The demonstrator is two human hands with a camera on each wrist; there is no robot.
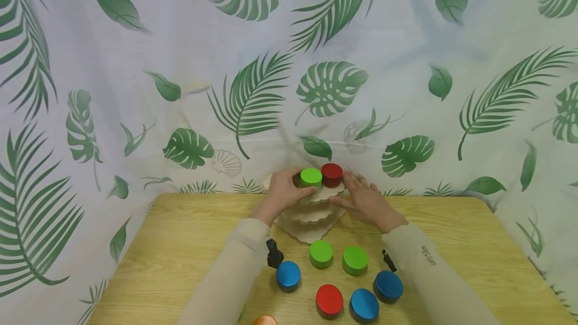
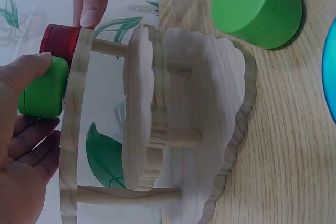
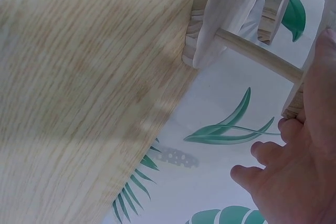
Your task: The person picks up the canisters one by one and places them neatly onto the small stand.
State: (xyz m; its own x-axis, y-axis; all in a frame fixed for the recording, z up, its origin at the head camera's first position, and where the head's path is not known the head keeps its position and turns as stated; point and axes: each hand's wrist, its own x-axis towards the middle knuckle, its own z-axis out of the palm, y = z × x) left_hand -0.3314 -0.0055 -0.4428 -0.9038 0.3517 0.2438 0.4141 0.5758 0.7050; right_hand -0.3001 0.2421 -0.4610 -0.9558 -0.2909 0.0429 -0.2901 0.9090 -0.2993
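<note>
Green tin being seated on the top tier of the wooden stand, beside the red tin.

Head view: left hand (image 1: 282,192) curls thumb and fingers round the green tin (image 1: 310,177) on the top tier of the tiered stand (image 1: 311,214); the red tin (image 1: 331,174) touches it on the right. Right hand (image 1: 366,202) lies open, fingers straight against the top tier's edge. Loose tins sit on the table (image 1: 180,245) nearer the person.
Left wrist view: the thumb (image 2: 23,77) presses the green tin (image 2: 44,93) flat to the top tier (image 2: 73,129); judged best to keep it square and well inside the scalloped rim before releasing.
Right wrist view: fingers (image 3: 273,153) relaxed by a dowel (image 3: 262,56); light bracing should stop the stand tipping.
</note>
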